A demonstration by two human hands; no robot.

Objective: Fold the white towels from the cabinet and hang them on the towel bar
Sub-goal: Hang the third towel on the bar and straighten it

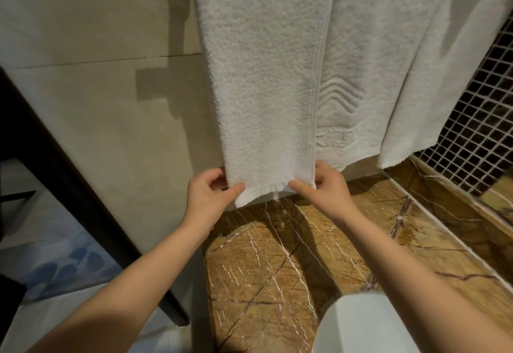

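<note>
My left hand [211, 194] and right hand [326, 186] each pinch a bottom corner of the folded white towel [263, 75], thumbs in front, fingers curled behind. It hangs down the wall from twelve o'clock. I'd tug both corners evenly to level the hem, leaving the second towel [374, 61] at three o'clock undisturbed.

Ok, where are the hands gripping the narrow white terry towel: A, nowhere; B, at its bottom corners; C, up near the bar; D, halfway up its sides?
B: the left hand and the right hand each pinch a bottom corner of the narrow white terry towel.
</note>
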